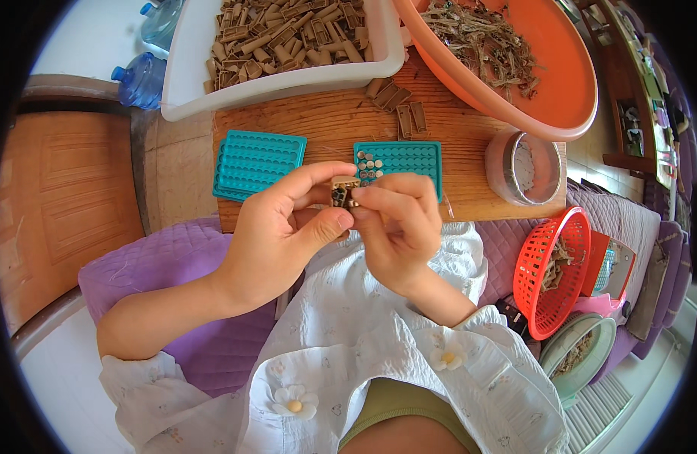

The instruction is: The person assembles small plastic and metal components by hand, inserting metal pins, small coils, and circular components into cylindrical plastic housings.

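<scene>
My left hand (276,219) holds a small tan plastic casing (342,183) between thumb and fingers, above the table's near edge. Dark and metallic bits show in the casing's open side. My right hand (401,227) is closed in a pinch, its fingertips against the casing's right side; whatever lies between them is hidden. Just beyond the hands is a teal tray (413,159) with rows of round pockets. Several small silver discs (369,163) lie at its left end. Left of it are teal trays (259,163), seemingly stacked, with no discs on them.
A white bin (280,82) full of tan casings stands at the back, with several loose casings (411,117) beside it. An orange basin (575,83) holds tangled wiry strands. At the wooden table's (325,121) right end stands a round tub (522,166). A red basket (545,295) sits lower right.
</scene>
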The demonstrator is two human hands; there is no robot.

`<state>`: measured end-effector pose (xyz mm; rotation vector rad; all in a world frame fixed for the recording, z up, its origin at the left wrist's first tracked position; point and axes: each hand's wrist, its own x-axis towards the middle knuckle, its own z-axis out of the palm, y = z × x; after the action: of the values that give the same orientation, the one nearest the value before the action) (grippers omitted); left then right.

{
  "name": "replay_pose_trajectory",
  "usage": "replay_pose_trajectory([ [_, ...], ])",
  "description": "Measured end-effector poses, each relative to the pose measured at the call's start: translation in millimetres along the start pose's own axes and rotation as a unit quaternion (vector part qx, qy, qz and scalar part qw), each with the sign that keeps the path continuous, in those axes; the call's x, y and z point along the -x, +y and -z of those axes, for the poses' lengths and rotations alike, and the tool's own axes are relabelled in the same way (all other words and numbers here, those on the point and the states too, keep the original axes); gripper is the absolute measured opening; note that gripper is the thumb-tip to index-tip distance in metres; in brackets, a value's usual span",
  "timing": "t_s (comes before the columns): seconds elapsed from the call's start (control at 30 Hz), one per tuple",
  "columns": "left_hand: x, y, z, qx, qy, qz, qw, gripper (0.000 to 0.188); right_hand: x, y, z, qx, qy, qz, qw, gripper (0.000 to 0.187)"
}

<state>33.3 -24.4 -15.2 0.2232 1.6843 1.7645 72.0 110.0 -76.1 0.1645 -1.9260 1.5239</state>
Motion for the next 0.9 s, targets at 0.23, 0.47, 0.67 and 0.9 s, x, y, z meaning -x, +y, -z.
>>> replay_pose_trajectory([
  [0.23,-1.2,2.7,0.5,0.013,0.010,0.068,0.998,0.036,7.4,8.3,-2.0,0.013,-0.037,0.015,0.999,0.024],
  [0.47,0.6,-0.3,-0.7,-0.012,-0.015,0.029,0.999,0.034,9.7,6.8,-8.1,0.002,0.031,0.011,0.999,0.026],
  [0.67,3.7,2.3,-0.3,0.033,0.003,0.066,0.997,0.028,2.4,10.5,3.4,-0.018,-0.058,0.066,0.996,0.027],
  [0.9,5.6,8.8,2.0,-0.029,-0.015,0.007,0.999,0.025,-4.5,73.1,23.4,0.162,-0.094,-0.150,0.971,0.020],
])
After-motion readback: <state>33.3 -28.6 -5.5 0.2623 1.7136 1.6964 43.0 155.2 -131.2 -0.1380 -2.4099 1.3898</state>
